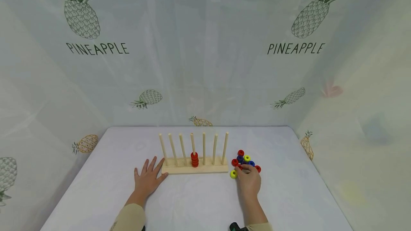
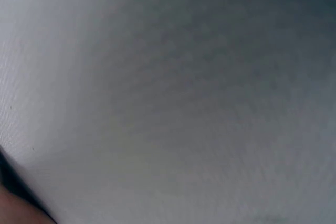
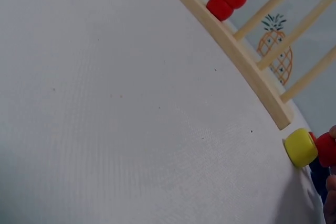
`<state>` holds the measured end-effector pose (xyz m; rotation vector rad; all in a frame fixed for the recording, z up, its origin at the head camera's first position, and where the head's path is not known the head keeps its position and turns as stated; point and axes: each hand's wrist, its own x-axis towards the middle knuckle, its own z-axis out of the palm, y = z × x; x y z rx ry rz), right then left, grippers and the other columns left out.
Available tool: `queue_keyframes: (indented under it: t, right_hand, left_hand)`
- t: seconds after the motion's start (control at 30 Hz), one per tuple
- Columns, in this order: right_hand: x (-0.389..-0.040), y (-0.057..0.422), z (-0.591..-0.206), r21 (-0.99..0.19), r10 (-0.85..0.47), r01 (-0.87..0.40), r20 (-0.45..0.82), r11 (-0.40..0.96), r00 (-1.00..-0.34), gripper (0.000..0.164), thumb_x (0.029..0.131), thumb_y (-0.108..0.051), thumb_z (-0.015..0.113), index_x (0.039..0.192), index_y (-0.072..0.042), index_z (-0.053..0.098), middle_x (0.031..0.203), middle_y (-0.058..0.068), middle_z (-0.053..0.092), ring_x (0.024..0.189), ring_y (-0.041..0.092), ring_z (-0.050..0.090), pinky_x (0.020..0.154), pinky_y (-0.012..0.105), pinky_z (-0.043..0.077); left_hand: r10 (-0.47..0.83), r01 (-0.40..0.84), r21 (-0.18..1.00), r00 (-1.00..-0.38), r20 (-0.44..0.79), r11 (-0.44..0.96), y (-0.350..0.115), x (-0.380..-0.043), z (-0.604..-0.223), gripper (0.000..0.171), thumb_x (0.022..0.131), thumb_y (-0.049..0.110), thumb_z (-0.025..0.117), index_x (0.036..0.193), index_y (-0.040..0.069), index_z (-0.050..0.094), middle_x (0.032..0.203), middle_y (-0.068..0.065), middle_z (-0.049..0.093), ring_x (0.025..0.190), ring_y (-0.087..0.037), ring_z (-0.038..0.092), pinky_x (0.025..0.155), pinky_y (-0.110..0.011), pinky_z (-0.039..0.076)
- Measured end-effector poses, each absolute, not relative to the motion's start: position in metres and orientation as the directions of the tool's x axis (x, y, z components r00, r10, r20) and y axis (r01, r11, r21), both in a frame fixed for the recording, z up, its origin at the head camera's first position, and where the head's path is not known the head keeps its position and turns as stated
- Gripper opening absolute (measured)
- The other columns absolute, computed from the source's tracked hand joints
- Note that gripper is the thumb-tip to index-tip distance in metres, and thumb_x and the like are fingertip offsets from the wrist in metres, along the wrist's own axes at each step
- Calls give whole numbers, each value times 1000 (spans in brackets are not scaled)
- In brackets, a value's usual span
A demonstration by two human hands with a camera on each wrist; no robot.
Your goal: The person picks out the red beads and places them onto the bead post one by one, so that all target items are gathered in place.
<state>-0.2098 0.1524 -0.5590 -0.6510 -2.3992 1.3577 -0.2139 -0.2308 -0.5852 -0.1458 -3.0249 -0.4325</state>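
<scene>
A wooden peg rack (image 1: 183, 170) with several upright pegs stands on the table. Red beads (image 1: 194, 160) are stacked on its middle peg. My left hand (image 1: 147, 181) lies with fingers spread on the tabletop, thumb and fingertips at the rack's left end. To the right of the rack, my right hand (image 1: 249, 184) pinches a red bead (image 3: 326, 149) between thumb and fingers, over a group of loose beads. A yellow bead (image 1: 233, 174) lies just left of those fingertips; it also shows close beside the pinched bead in the right wrist view.
Loose beads around the right hand include a red one (image 1: 240, 152), a yellow one (image 1: 247, 158) and a blue one (image 1: 251, 163). The white table (image 1: 192, 202) meets a pineapple-print curtain (image 1: 205, 63) at the back. The left wrist view holds mostly blurred pale surface.
</scene>
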Motion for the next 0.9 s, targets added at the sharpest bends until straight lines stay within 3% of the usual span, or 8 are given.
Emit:
queue_keyframes:
  t: [0.4,0.67,0.9]
  right_hand:
    - [-200,142,-536,-885,453,99,135,455,-881,23,80,-23,81,94,-6,74,93,9,68,78,20,54,61,28,44]
    - [-195,133,-519,-920,404,43,129,390,-906,23,79,-22,83,95,-8,74,94,10,66,78,19,57,56,24,47]
    - [-191,125,-500,-934,377,19,125,356,-918,22,80,-19,82,97,-9,73,97,10,67,81,21,59,55,23,51]
  left_hand:
    - [62,71,285,-997,42,956,-227,-210,-578,72,94,61,49,153,21,35,159,-15,23,144,-44,12,103,-75,-1]
    - [64,64,285,-998,9,956,-228,-212,-577,74,94,63,46,154,22,31,160,-14,18,145,-44,8,103,-75,-4]
    - [59,70,288,-997,48,955,-227,-211,-577,72,94,60,50,152,22,36,159,-15,23,144,-43,12,104,-74,-2]
